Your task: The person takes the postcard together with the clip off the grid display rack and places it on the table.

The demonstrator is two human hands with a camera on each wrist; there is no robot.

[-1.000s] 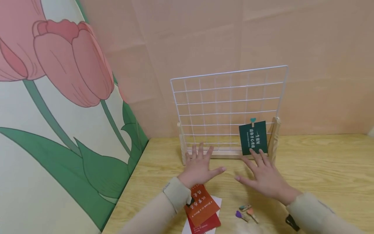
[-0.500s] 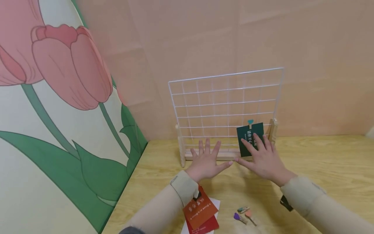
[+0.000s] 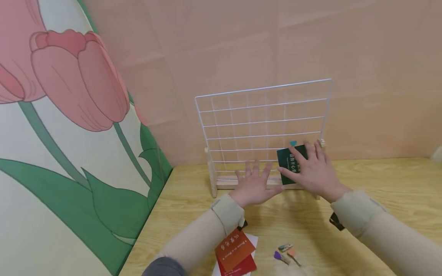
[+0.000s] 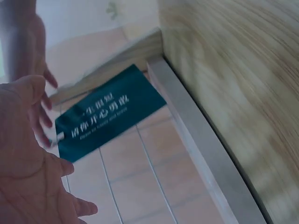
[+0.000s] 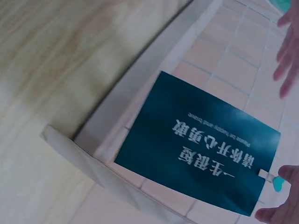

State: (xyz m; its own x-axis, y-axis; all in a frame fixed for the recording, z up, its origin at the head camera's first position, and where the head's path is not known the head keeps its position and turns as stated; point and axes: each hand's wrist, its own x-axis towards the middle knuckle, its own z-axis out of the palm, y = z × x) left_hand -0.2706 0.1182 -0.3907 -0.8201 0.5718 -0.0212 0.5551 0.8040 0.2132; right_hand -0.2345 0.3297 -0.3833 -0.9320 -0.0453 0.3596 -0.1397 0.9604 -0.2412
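Note:
A dark green card (image 5: 196, 144) with white writing hangs from a small clip with a teal heart (image 5: 278, 183) on the white wire grid (image 3: 262, 88). The card is slightly tilted. My right hand (image 3: 319, 174), fingers spread, overlaps its right side in the head view. In the right wrist view, thumb and fingertip are close to the clip. My left hand (image 3: 255, 186) is spread at the card's left, in front of the grid's lower part, holding nothing. The left wrist view shows both hands near the card's clipped end.
Wooden posts and a base bar (image 4: 201, 130) carry the grid. On the table (image 3: 386, 199) nearer me lie an orange card (image 3: 235, 251), a red card (image 3: 241, 266) and a white sheet (image 3: 253, 240). Purple (image 3: 277, 255), orange (image 3: 291, 252) and green (image 3: 285, 247) clips lie beside them.
My right hand has risen from the green card's lower edge to its upper right side. My left hand has moved right, toward the card. Both stay spread.

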